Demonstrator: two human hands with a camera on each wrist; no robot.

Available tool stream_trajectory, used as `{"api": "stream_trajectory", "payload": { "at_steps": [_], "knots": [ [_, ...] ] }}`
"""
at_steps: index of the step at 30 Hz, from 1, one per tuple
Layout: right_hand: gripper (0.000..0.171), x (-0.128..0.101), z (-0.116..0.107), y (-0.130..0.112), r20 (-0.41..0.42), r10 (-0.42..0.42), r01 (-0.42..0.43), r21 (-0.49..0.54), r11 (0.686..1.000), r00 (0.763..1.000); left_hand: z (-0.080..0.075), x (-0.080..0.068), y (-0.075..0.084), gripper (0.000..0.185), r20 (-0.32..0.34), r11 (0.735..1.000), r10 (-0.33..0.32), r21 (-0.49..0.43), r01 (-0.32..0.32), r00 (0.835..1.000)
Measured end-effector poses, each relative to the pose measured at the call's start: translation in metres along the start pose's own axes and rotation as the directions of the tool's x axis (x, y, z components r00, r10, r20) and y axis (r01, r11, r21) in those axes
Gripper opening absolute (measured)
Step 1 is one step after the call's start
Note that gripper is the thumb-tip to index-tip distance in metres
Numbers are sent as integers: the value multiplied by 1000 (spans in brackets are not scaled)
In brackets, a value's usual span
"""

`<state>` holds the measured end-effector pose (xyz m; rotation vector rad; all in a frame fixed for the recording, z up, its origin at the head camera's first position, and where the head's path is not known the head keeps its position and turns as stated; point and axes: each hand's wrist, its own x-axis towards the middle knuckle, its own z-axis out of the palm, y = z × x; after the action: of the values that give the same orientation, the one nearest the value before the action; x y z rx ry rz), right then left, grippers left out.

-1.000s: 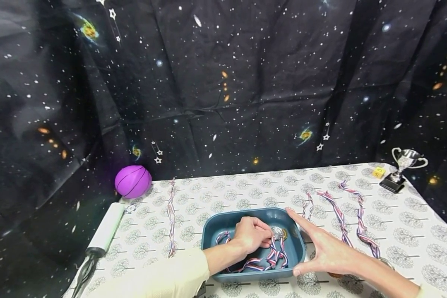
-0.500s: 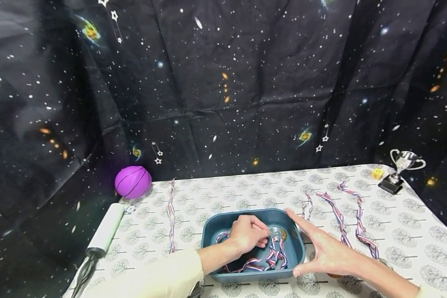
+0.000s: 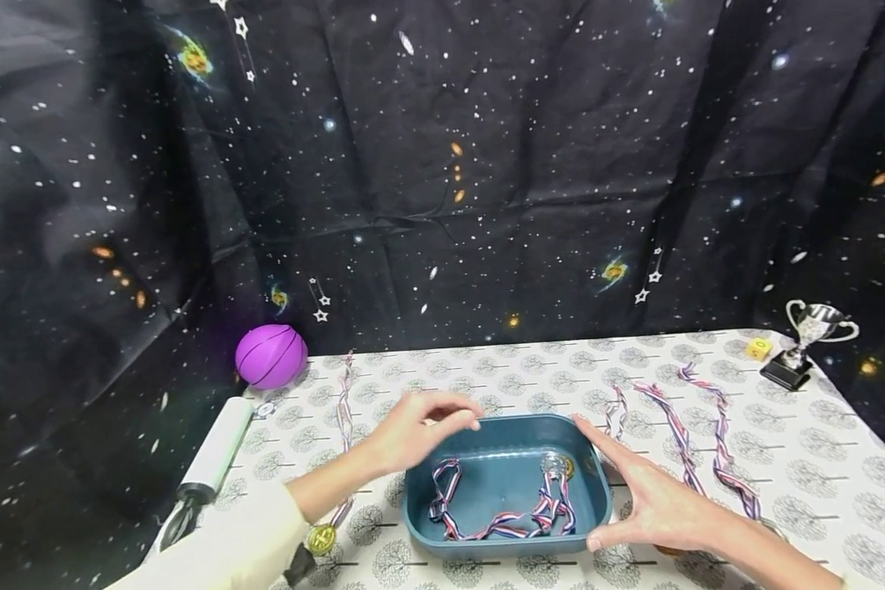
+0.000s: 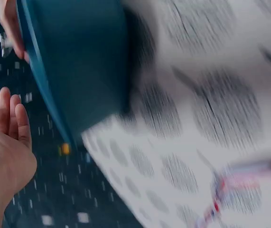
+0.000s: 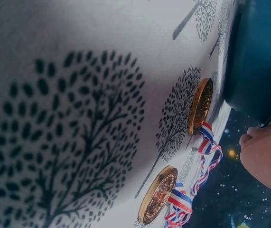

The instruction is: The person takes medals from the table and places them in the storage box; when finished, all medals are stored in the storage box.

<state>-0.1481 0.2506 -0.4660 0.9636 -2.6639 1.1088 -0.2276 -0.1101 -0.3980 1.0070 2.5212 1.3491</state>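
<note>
A blue-grey rectangular tub (image 3: 516,547) stands on the table, also large in the left wrist view. Inside lie a silver medal (image 3: 552,465), a gold medal (image 3: 569,468) partly behind it, and striped ribbons (image 3: 503,524) stretching leftward. My left hand (image 3: 415,428) hovers over the tub's back left corner with loosely bent fingers and holds nothing. At the tub's right end my right hand (image 3: 664,501) touches the rim, thumb at the front corner and straight fingers at the back. Two bronze-gold medals (image 5: 201,107) on striped ribbons lie near it in the right wrist view.
Left of the tub lies a gold medal (image 3: 321,539) on a long ribbon. Ribbons (image 3: 674,430) stretch out at right. A trophy cup (image 3: 802,344) and yellow cube (image 3: 758,349) stand back right; a purple ball (image 3: 271,356) and pale green cylinder (image 3: 217,447) are at left.
My left hand has come away from the silver medal and lifted out to the left, above the tub's rim. The right hand keeps its place at the tub's right end.
</note>
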Motion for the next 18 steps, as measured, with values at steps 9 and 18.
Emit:
{"api": "stream_trajectory", "payload": {
  "at_steps": [9,18],
  "knots": [
    [136,1,-2,0,6,-1,1,-1,1000,1000,-63,-54,-36,33,-12,978,48,206,-44,999],
    [137,0,0,1,1,-20,20,-1,1000,1000,-73,-116,-75,50,-12,894,189,415,-167,982]
  ]
}}
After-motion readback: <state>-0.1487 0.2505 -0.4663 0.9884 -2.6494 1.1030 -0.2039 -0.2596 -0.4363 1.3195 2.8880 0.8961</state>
